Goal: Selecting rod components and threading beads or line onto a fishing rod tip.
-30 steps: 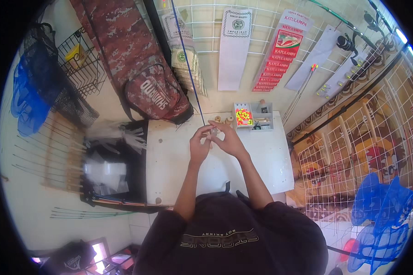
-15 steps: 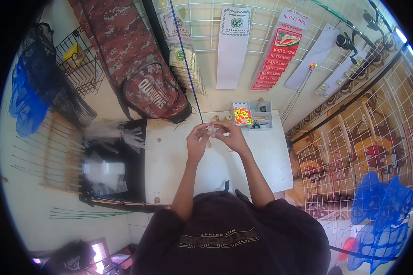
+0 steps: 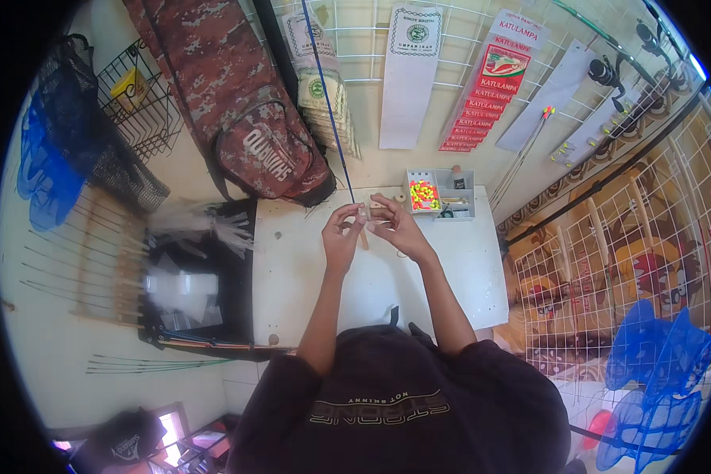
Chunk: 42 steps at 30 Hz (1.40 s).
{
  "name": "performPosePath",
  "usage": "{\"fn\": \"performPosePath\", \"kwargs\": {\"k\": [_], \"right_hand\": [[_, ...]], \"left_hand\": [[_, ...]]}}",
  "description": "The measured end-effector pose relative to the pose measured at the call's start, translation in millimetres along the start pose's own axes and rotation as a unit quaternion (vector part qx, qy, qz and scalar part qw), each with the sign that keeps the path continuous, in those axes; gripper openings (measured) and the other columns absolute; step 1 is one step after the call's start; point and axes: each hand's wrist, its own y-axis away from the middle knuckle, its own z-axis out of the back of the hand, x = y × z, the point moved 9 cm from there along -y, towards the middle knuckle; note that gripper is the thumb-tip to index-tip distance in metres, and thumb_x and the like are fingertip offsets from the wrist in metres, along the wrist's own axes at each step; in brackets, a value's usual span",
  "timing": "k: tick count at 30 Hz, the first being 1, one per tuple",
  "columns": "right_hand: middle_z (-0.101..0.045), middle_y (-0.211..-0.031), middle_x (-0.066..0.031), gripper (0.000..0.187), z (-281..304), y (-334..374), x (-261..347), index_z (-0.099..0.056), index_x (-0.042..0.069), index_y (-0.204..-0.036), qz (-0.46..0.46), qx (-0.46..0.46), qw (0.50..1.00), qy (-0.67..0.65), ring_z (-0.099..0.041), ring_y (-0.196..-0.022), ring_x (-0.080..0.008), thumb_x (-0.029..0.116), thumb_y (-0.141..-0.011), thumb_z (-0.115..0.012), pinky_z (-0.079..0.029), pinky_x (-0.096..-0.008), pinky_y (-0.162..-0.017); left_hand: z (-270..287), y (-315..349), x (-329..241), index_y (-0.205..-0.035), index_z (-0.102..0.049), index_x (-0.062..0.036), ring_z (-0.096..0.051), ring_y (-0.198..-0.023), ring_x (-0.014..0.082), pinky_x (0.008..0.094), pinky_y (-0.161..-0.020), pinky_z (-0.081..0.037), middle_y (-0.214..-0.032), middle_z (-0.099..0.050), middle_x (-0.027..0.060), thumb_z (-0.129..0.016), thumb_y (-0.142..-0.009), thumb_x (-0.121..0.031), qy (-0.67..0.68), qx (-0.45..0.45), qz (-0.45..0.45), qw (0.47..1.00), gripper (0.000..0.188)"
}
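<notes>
Right over the back half of the white bench [image 3: 300, 276], a small pale piece [image 3: 366, 212] is up between the fingertips, off the surface. Can't make out what it is, since the fingers cover most of it. The left hand [image 3: 341, 243] has thumb and finger pinched on it; the right hand [image 3: 405, 237] is curled in close from the other side, but I can't tell if it's actually gripping. Some slim tan thing [image 3: 364, 239] shows just under the hands.

Bit crowded back there, tbh. A thin blue rod [image 3: 326, 87] slants down and ends up right behind the left fingers, and round wooden spools [image 3: 400, 200] sit just past the right hand, partly blocked by it. Next to those is a grey divided tray [image 3: 472, 195]: bright red and yellow bits [image 3: 425, 194] fill the left compartment, with a small dark bottle [image 3: 457, 181] in another.

Further out, a reddish camo bag [image 3: 265, 150] leans at the back left, its bottom right by the bench edge. Red packets [image 3: 486, 103] hang on the wall behind, and blue nets [image 3: 660, 347] hang way off to the right.
</notes>
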Motion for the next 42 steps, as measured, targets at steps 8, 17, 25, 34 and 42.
{"fn": "performPosePath", "kwargs": {"k": [8,17,25,34,42], "right_hand": [[-0.067,-0.084,0.0,0.043,5.0,-2.9,-3.1,-0.055,0.003,-0.123,-0.01,-0.003,1.0,0.027,-0.058,-0.079,-0.006,0.006,-0.082,-0.068,-0.045,-0.0233,-0.074],[-0.068,-0.082,-0.0008,0.018,71.1,3.4,0.2,-0.065,0.004,-0.099,0.09,-0.215,0.971,0.053,-0.06,-0.076,-0.0068,0.003,-0.081,-0.066,-0.045,-0.0232,-0.07],[-0.066,-0.08,-0.0012,0.005,100.7,20.4,1.9,-0.068,0.004,-0.084,0.077,-0.322,0.931,0.154,-0.057,-0.072,-0.0091,0.001,-0.081,-0.065,-0.045,-0.0253,-0.069],[-0.065,-0.078,-0.0068,0.011,109.4,26.0,3.1,-0.066,0.004,-0.083,0.131,-0.377,0.897,0.188,-0.06,-0.068,-0.016,-0.002,-0.078,-0.059,-0.047,-0.0273,-0.068],[-0.064,-0.099,-0.0127,0.026,84.4,12.7,-35.7,-0.064,0.006,-0.098,0.048,-0.186,0.883,0.428,-0.06,-0.091,-0.0289,-0.001,-0.073,-0.06,-0.048,-0.0363,-0.078]], "left_hand": [[-3.8,-3.3,-7.2,-0.109,-0.06,-0.003,-0.058,-0.096,0.0116,0.027,-0.077,-0.044,-0.109,-0.065,0.0055,-0.067,-0.083,-0.007,0.011,0.007,-0.005,1.0,0.027],[7.1,-0.3,-3.8,-0.11,-0.058,-0.0001,-0.058,-0.096,0.0119,0.0266,-0.08,-0.045,-0.108,-0.063,0.008,-0.063,-0.087,-0.006,-0.061,-0.001,0.003,0.998,0.024],[16.8,-2.0,-0.5,-0.108,-0.059,0.0005,-0.059,-0.089,0.0108,0.0254,-0.076,-0.046,-0.101,-0.063,0.0056,-0.063,-0.088,-0.007,0.002,-0.046,-0.005,0.999,0.022],[20.7,1.4,11.8,-0.11,-0.058,-0.0004,-0.057,-0.089,0.0093,0.0242,-0.069,-0.045,-0.103,-0.063,0.0065,-0.06,-0.092,-0.014,0.061,-0.039,0.067,0.995,0.022],[20.2,-2.4,-3.9,-0.111,-0.056,0.0005,-0.058,-0.093,0.0113,0.0245,-0.077,-0.047,-0.107,-0.062,0.0082,-0.062,-0.091,-0.013,0.053,-0.074,0.025,0.996,0.026]]}}
